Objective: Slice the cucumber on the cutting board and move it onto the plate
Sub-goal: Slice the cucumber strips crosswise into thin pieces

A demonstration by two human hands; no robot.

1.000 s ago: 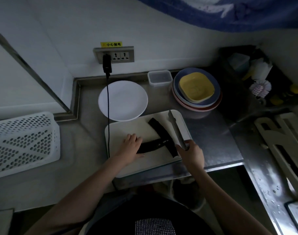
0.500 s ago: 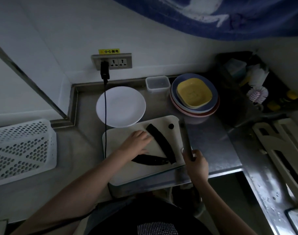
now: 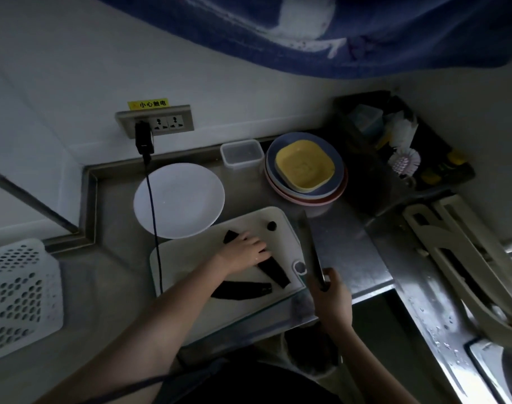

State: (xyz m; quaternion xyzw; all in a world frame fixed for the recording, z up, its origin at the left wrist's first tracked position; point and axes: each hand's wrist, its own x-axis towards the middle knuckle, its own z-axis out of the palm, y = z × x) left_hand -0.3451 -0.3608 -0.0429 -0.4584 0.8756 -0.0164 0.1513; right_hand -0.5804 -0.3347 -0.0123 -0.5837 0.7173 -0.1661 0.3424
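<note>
On the cutting board (image 3: pixel 190 258), the left hand (image 3: pixel 244 252) lies flat-fingered on 1 cucumber half (image 3: pixel 271 269); the right hand (image 3: pixel 333 293) grips the knife (image 3: pixel 311 252) beside the board. Curl fingertips back before slicing.

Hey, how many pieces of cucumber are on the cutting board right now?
3 visible. One long piece lies under the left hand, one long piece sits near the cutting board's front edge, and one small end piece is at the far corner. The hand may hide more.
</note>
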